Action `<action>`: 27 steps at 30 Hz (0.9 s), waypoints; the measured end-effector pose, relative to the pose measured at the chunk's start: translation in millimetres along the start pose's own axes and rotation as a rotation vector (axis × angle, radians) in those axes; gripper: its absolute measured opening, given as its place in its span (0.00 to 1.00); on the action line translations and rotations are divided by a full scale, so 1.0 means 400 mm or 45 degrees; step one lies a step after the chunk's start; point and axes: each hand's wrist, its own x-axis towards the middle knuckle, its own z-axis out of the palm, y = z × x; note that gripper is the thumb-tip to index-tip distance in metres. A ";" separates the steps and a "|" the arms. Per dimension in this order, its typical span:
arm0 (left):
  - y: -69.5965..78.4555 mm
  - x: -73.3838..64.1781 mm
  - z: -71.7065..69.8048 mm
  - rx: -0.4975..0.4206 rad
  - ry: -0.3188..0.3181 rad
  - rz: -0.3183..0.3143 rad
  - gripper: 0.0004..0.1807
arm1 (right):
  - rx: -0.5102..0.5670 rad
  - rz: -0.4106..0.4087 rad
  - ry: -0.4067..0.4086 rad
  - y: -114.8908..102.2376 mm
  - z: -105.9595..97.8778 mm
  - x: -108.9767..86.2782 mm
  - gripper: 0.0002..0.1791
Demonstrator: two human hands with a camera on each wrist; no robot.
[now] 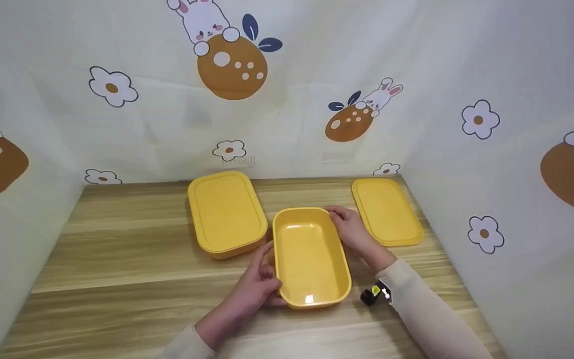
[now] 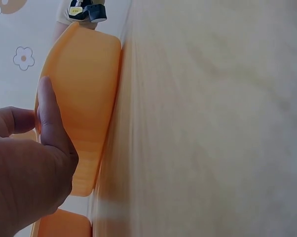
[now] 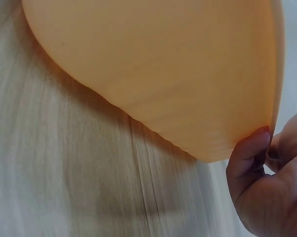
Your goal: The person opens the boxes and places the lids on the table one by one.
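Tabletop [image 1: 132, 269] under open container [image 1: 312, 259], contact unclear

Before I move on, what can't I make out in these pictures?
Head view: inside the closed yellow rectangular box, hidden by its flat yellow lid.
Right wrist view: part of the open yellow rectangular box, cut off by the top edge.
Head view: faint lettering on the pale printed backdrop, too small to read.
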 end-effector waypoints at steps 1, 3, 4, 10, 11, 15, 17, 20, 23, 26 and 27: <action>0.000 0.000 0.000 -0.001 0.003 0.003 0.60 | -0.007 -0.002 0.008 0.000 0.001 0.000 0.17; 0.000 0.001 0.000 -0.007 0.010 0.004 0.60 | -0.018 -0.002 0.023 0.000 0.002 0.000 0.17; -0.001 0.001 0.000 -0.008 0.012 0.006 0.60 | -0.020 -0.002 0.027 -0.001 0.002 0.000 0.17; -0.001 0.003 0.001 0.000 0.022 0.007 0.60 | -0.010 0.004 0.042 -0.008 0.004 0.000 0.17; 0.000 0.004 0.001 0.005 0.025 0.008 0.59 | -0.006 0.009 0.039 -0.010 0.004 -0.001 0.17; 0.004 0.004 0.002 0.032 0.035 0.017 0.59 | -0.003 0.051 -0.001 -0.020 -0.004 -0.002 0.19; 0.008 0.005 0.004 0.039 0.037 0.019 0.59 | -0.006 0.074 -0.034 -0.026 -0.010 -0.002 0.20; 0.013 0.007 0.007 0.040 0.033 0.025 0.58 | 0.019 0.104 -0.089 -0.033 -0.022 -0.002 0.22; 0.020 0.011 0.011 0.032 0.023 0.041 0.58 | 0.067 0.123 -0.120 -0.041 -0.033 -0.001 0.22; 0.025 0.017 0.013 0.025 0.015 0.041 0.57 | 0.073 0.123 -0.134 -0.047 -0.042 0.002 0.24; 0.027 0.019 0.014 0.023 0.011 0.040 0.57 | 0.069 0.124 -0.135 -0.050 -0.044 0.002 0.24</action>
